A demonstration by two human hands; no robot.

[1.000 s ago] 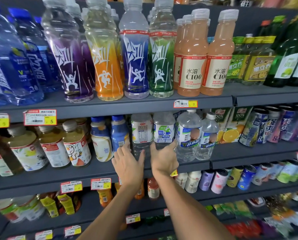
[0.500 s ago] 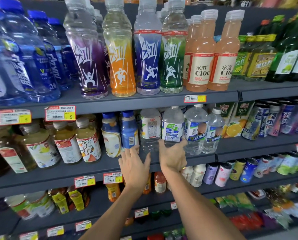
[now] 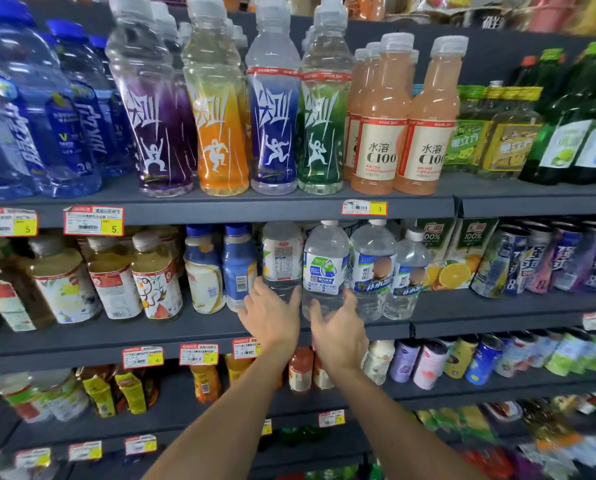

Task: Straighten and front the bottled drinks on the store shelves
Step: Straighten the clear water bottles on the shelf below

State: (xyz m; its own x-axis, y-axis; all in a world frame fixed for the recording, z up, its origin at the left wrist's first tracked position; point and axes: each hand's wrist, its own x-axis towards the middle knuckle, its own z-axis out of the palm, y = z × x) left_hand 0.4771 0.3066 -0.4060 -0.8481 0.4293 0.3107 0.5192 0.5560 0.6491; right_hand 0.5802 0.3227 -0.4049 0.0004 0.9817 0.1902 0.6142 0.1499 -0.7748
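On the middle shelf [image 3: 324, 332] stands a clear bottle with a white and green label [image 3: 325, 268], its front facing me. My right hand [image 3: 339, 329] grips its base, thumb on the left and fingers round the right side. Just left of it a clear bottle [image 3: 282, 256] shows the printed back of its label. My left hand [image 3: 272, 317] reaches to the lower part of that bottle with its fingers straight. The base of each bottle is hidden behind a hand.
Two more clear bottles with blue labels [image 3: 372, 268] stand right of the held one, then orange juice cartons [image 3: 455, 258] and cans. Blue-capped bottles [image 3: 237, 268] stand to the left. Tall sports drinks [image 3: 272, 109] fill the shelf above. Price tags line the shelf edges.
The bottle in my right hand has come slightly forward and stands in front of its neighbours. My left hand has stayed at the bottle beside it. My view has moved closer.
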